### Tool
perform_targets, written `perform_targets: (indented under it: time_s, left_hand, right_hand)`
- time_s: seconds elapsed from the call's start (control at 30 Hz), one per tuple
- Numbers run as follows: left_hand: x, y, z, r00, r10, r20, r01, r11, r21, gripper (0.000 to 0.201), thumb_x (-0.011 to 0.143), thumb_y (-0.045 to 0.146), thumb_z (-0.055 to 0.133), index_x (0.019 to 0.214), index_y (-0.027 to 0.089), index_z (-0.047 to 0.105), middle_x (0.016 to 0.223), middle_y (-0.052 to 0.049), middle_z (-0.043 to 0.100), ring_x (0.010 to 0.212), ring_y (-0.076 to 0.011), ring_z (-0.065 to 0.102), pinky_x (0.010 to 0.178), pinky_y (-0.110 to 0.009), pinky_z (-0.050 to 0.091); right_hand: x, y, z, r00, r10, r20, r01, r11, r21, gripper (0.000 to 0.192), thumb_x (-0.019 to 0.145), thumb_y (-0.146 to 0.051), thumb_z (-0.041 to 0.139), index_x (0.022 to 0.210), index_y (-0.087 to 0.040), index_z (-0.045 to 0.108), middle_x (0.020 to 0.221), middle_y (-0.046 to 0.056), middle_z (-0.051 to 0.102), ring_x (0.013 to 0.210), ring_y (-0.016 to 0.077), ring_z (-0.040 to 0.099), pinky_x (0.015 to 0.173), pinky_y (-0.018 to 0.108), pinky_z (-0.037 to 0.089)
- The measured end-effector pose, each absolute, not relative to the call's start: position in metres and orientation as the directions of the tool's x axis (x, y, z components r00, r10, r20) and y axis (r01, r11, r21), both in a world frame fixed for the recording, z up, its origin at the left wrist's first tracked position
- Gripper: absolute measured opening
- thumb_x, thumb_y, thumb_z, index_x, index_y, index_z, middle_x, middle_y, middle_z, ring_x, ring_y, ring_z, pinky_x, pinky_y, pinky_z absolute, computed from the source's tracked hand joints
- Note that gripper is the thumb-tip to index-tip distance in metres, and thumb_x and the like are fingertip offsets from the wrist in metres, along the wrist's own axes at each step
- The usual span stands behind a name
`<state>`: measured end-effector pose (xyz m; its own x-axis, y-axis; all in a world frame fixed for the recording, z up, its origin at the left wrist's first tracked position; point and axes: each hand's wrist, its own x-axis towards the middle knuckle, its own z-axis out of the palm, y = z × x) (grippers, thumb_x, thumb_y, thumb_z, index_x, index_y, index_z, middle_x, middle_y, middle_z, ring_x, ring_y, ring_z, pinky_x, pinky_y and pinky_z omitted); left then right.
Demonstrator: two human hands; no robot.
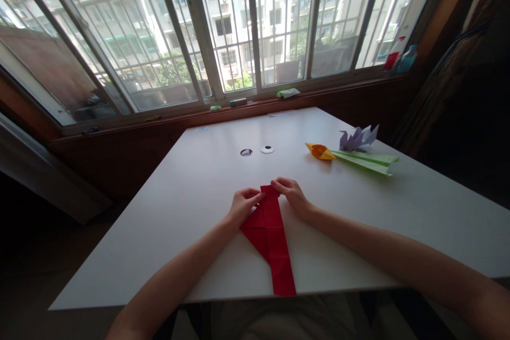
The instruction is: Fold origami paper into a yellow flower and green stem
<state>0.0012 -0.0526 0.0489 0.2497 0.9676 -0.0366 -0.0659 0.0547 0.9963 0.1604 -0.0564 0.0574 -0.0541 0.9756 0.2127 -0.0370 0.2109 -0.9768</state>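
A folded sheet of red paper [274, 239] lies on the white table in front of me, its lower end at the table's near edge. It forms a long upright strip with a triangular flap pointing left, split by a crosswise crease. My left hand [244, 206] pinches the paper's upper left edge between thumb and fingers. At the top right corner, my right hand [292, 195] grips the strip, with its thumb and fingertips closed on the edge. Parts of the fingertips are hidden behind the paper.
On the table's [159, 212] right side lie an orange paper flower [321, 152] on a green paper stem [364, 161] and a purple folded paper piece [356, 139]. Two round pieces, one a white disc [267, 150], sit farther back. Small items, including a green packet [288, 93], rest on the windowsill.
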Motion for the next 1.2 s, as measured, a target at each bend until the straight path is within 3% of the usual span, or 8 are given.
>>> perform_targets:
  time_s: [0.33,0.53,0.7,0.9,1.1,1.2]
  left_hand:
    - [0.0001,-0.0503,0.048,0.196,0.98,-0.036,-0.113,0.059,0.992,0.027,0.056,0.037,0.071,0.068,0.014,0.064,0.063,-0.002,0.062,0.059,-0.0111,0.055,0.056,-0.023,0.042]
    - [-0.0005,-0.0515,0.0488,0.22,0.974,-0.052,-0.122,0.081,0.989,0.029,0.057,0.038,0.071,0.07,0.012,0.064,0.065,-0.003,0.062,0.06,-0.0117,0.055,0.056,-0.022,0.043]
    - [-0.0024,-0.0551,0.055,0.346,0.934,-0.087,-0.098,0.129,0.987,0.032,0.058,0.037,0.071,0.079,0.013,0.065,0.074,-0.005,0.066,0.065,-0.0136,0.058,0.058,-0.023,0.044]
    - [-0.0013,-0.057,0.0552,0.334,0.937,-0.099,-0.009,0.108,0.994,0.03,0.058,0.04,0.069,0.07,0.013,0.066,0.065,-0.002,0.064,0.055,-0.0109,0.054,0.051,-0.021,0.04]
    - [-0.0007,-0.0561,0.0539,0.266,0.957,-0.111,-0.118,0.147,0.982,0.032,0.058,0.04,0.07,0.075,0.013,0.065,0.068,-0.004,0.065,0.057,-0.0114,0.055,0.054,-0.022,0.042]
    - [-0.0013,-0.0551,0.0534,0.258,0.958,-0.122,-0.123,0.158,0.98,0.032,0.057,0.039,0.071,0.074,0.013,0.065,0.066,-0.003,0.065,0.057,-0.0109,0.055,0.054,-0.021,0.042]
  right_hand:
    - [0.1601,-0.0519,0.0551,-0.168,0.974,0.151,0.018,0.156,-0.988,0.033,0.071,-0.045,0.053,0.056,-0.016,0.047,0.052,-0.004,0.044,0.05,0.0088,0.04,0.05,0.023,0.033]
    - [0.1614,-0.0545,0.0547,-0.133,0.962,0.237,0.178,0.258,-0.95,0.035,0.075,-0.042,0.05,0.052,-0.016,0.042,0.049,-0.005,0.04,0.048,0.0079,0.037,0.048,0.022,0.029]
    - [0.1618,-0.0544,0.0499,-0.069,0.948,0.311,0.279,0.317,-0.906,0.033,0.076,-0.04,0.049,0.054,-0.017,0.042,0.05,-0.005,0.037,0.048,0.0078,0.033,0.046,0.022,0.026]
    - [0.1627,-0.0534,0.0503,-0.044,0.943,0.331,0.274,0.33,-0.903,0.034,0.077,-0.04,0.047,0.053,-0.017,0.041,0.051,-0.004,0.038,0.05,0.0083,0.035,0.047,0.022,0.027]
    - [0.1624,-0.0532,0.0501,-0.179,0.95,0.257,0.211,0.292,-0.933,0.036,0.077,-0.044,0.045,0.054,-0.017,0.039,0.051,-0.005,0.037,0.048,0.0081,0.034,0.046,0.021,0.027]
    - [0.1613,-0.0527,0.0499,-0.15,0.946,0.289,0.269,0.32,-0.909,0.036,0.075,-0.042,0.048,0.052,-0.018,0.036,0.05,-0.005,0.033,0.048,0.0075,0.03,0.045,0.021,0.024]
